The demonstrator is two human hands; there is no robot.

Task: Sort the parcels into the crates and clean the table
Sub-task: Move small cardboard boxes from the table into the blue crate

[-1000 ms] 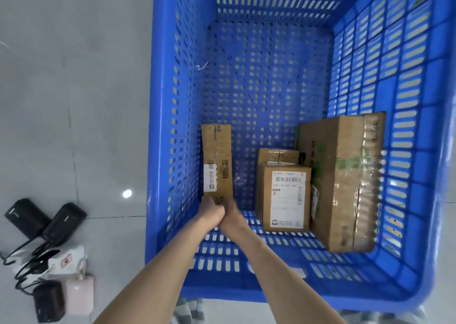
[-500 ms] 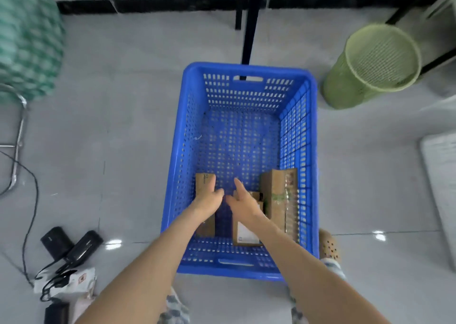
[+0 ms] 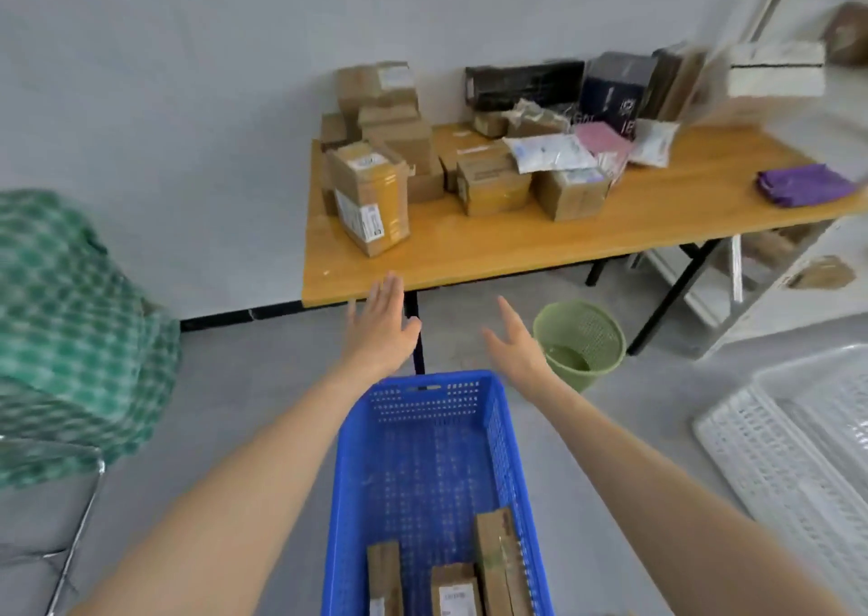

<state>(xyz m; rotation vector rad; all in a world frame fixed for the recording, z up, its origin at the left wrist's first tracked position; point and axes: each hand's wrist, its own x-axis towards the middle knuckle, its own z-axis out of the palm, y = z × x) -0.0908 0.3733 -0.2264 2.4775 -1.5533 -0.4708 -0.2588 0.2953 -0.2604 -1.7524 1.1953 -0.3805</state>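
Nearest parcel [image 3: 368, 204] on wooden table [image 3: 469, 254], upright, long axis vertical, ahead of both hands' fingertips, untouched, three parcels [image 3: 498, 564] on end in blue crate [image 3: 425, 392] between forearms, left hand [image 3: 380, 326], right hand [image 3: 514, 350], fingers straight, slightly apart, empty, green bin [image 3: 582, 340] beside.

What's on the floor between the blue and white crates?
Just bare grey floor between blue crate and white crate, partly hidden by the right arm, in the head view.

The left hand [image 3: 381, 329] and right hand [image 3: 515, 350] are bare, and so are both forearms [image 3: 263, 465] up to the frame's edge.
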